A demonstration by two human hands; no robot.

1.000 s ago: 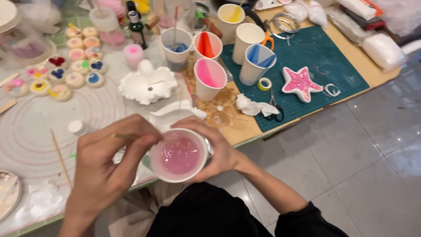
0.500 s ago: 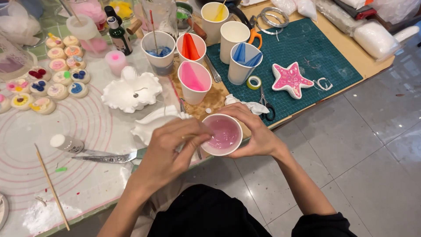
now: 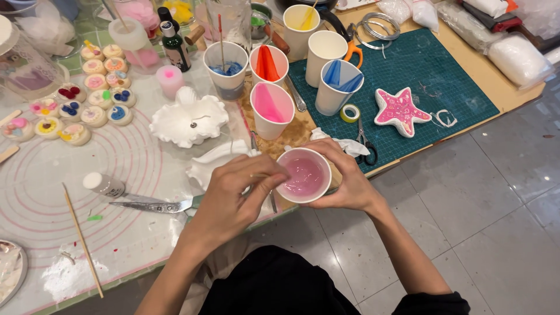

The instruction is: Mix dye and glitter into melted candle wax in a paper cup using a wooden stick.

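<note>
We've got bare mat (image 3: 41, 198) on our left, crossed only by a wooden stick (image 3: 83, 239) and scissors (image 3: 153, 205). Ahead, paper cups (image 3: 272, 109) crowd just beyond the pink cup (image 3: 304, 175), with the white shell dish (image 3: 188, 119) blocking forward-left.

Bright, even overhead light falls soft here; only faint shadows sit under the hands. The grey tiled floor (image 3: 496, 192) shows mild sheen. Sharp throughout, edges slightly bowed.

table (image 3: 513, 96) | green cutting mat (image 3: 431, 76) | white silicone mat (image 3: 70, 198) | scissors (image 3: 366, 143)
</note>
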